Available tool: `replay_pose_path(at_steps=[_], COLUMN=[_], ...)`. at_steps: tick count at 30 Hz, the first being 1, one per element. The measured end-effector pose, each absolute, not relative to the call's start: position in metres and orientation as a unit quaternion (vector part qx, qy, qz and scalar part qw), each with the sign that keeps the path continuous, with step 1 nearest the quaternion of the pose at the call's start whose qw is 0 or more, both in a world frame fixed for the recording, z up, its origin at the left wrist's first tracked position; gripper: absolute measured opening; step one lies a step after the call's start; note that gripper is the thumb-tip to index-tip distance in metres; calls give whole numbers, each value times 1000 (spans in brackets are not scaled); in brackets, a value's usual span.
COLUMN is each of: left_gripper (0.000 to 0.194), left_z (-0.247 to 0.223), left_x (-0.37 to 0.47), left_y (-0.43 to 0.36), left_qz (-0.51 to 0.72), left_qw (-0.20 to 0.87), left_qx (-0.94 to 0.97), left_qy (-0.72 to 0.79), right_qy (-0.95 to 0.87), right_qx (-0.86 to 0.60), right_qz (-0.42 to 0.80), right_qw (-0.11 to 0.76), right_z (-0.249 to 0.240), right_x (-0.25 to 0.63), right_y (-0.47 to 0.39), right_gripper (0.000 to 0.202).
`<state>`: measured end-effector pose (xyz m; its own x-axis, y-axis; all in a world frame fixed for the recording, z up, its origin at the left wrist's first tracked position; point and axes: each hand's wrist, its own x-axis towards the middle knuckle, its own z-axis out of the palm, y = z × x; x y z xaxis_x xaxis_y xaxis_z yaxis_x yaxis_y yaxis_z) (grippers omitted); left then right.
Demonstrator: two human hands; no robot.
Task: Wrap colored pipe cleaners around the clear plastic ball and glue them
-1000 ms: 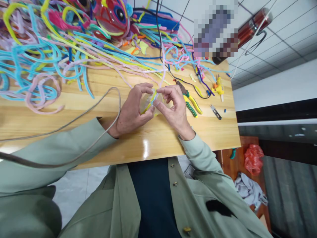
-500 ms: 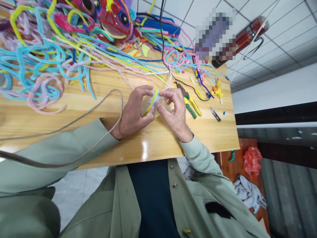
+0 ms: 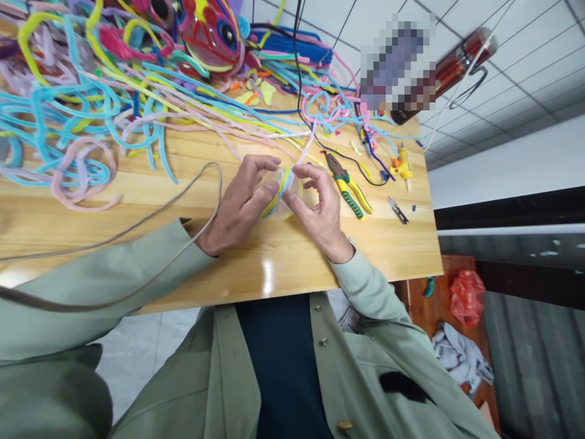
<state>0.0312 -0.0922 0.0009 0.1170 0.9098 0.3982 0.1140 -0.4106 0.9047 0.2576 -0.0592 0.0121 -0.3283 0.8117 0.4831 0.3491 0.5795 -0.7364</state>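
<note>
Fingers of the left hand [image 3: 242,204] and right hand [image 3: 320,204] pinch a clear, rounded shell [image 3: 280,211] between them at the table [image 3: 384,244]; a yellow strip [image 3: 286,179] and pale-blue strip [image 3: 284,190] cross it.

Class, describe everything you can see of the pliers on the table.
The pliers lie on the wooden table, near the right hand but apart from it. Their brownish, metal-looking head points away from the person, slanting left; the yellow and green handles, apparently plastic- or rubber-coated, spread apart toward the person, slanting right. The green grip looks ribbed. Black cable passes close by the head; whether they touch is unclear.
</note>
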Motion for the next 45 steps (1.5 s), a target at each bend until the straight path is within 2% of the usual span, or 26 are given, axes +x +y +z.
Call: replay_pose_path(at_steps=[4, 9, 19, 28, 38, 45], left_gripper=[49, 45, 34, 37, 42, 37], left_z=[5, 4, -2, 12, 5, 0], left_x=[26, 27, 27, 32, 31, 28], left_y=[-83, -71, -68, -76, -75, -75], left_qz=[491, 506, 519, 505, 509, 508], left_qw=[435, 453, 469, 496, 484, 467], left_qx=[618, 600, 577, 557, 575, 603], left_qy=[434, 423, 421, 435, 420, 401], right_qy=[-766, -781, -779, -763, -767, -777], right_qx=[-398, -371, -382, -389, -404, -403], right_qz=[264, 253, 293, 315, 311, 297], right_qw=[429, 433, 402, 409, 389, 382], right_z=[11, 11, 17, 14, 18, 20], right_x=[255, 254, 257, 254, 252, 253], right_y=[-62, -62, -61, -62, -62, -61], right_gripper=[50, 40, 46, 51, 54, 52])
